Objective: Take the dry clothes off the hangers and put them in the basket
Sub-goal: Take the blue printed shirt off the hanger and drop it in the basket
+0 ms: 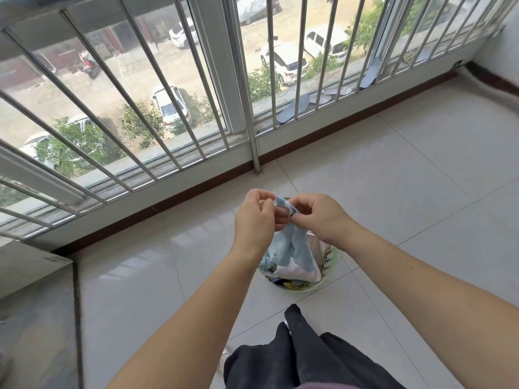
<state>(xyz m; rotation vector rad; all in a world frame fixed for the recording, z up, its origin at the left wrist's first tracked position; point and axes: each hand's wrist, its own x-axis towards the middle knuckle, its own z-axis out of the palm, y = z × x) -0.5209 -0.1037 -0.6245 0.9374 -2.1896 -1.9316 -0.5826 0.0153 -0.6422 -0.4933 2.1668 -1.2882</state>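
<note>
A small light blue garment (292, 248) hangs from both my hands above a round, pale green basket (332, 263) on the floor. My left hand (257, 217) and my right hand (317, 214) pinch its top edge close together, fingers curled on the cloth. The garment's lower part reaches down into the basket, which holds several other clothes, white, blue and dark. No hanger is in view.
A window with slanted steel bars (196, 102) runs along the wall ahead, with shoe insoles (292, 109) on its sill. Glossy floor tiles (393, 169) spread around the basket. My dark trouser legs (303, 357) stand just behind it. A grey ledge (31, 265) sits at left.
</note>
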